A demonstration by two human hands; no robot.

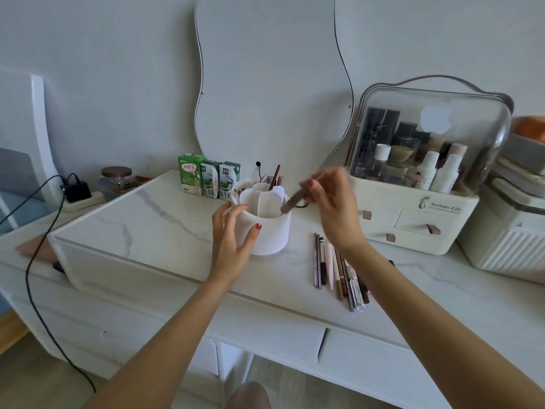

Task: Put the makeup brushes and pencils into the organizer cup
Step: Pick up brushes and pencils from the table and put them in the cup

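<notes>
Right hand [330,208] fingers pinch a blurred brown makeup brush [293,200], tip at the white round divided plastic organizer cup [265,225] rim. Left hand [233,234], fingers spread, steadies the cup wall. Best: angle steeper, drop into an empty compartment. Remaining pencils [339,270] lie on the worktop just beside.

White organizer cup [267,231] on a white marble desktop [165,219] veined in grey, red-painted nails on the left hand [233,240] and right hand [333,208], a brown brush [292,202], brown, black and pale pink pencils [339,270], green-and-white cartons [208,180], a cream cosmetics case [413,225].
</notes>
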